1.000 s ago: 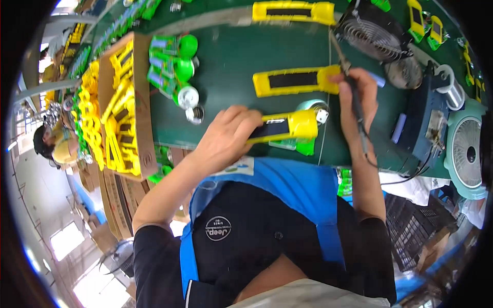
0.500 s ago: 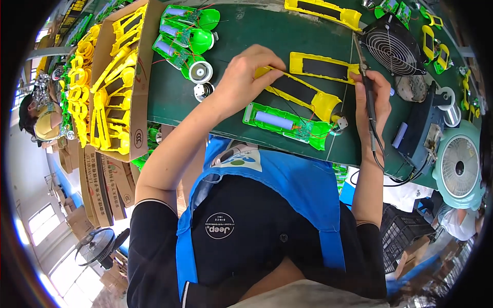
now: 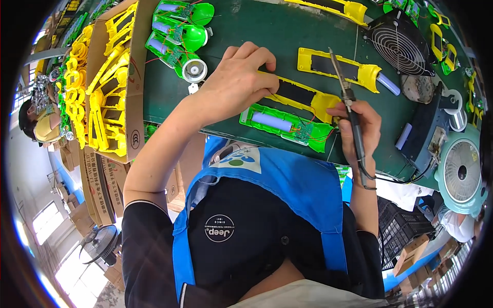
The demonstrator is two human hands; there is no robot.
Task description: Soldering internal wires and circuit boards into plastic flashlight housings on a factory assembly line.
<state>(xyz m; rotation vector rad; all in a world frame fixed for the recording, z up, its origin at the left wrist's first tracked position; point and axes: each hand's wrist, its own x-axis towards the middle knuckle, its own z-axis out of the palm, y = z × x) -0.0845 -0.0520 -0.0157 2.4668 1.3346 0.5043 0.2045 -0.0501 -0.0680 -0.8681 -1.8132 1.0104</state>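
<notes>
My left hand [image 3: 239, 84] bends its fingers over the left end of a yellow plastic casing [image 3: 323, 104] with a black panel; its fingertips are partly hidden. My right hand [image 3: 363, 126] grips a soldering iron [image 3: 354, 120], tip pointing up and away. Its fingers are beside the casing's right end; whether they touch it is unclear. Just nearer to me lies a green half-shell [image 3: 252, 109] holding a lavender battery cell [image 3: 272, 121], a green circuit board [image 3: 304, 132] and thin red wires. Beyond, a second yellow casing [image 3: 308, 59] lies on the green tabletop [image 3: 246, 31].
A cardboard box [image 3: 134, 102] of yellow parts stands at left beside several wired green shells [image 3: 194, 38]. At right are a black fan [image 3: 398, 46], a loose battery cell [image 3: 389, 83], a dark-blue soldering station [image 3: 423, 138], a solder spool [image 3: 457, 120] and a pale-green fan [image 3: 460, 169].
My right hand has come nearer to me and left with the soldering iron, away from the second casing to the first one's right end. My left hand has shifted slightly left.
</notes>
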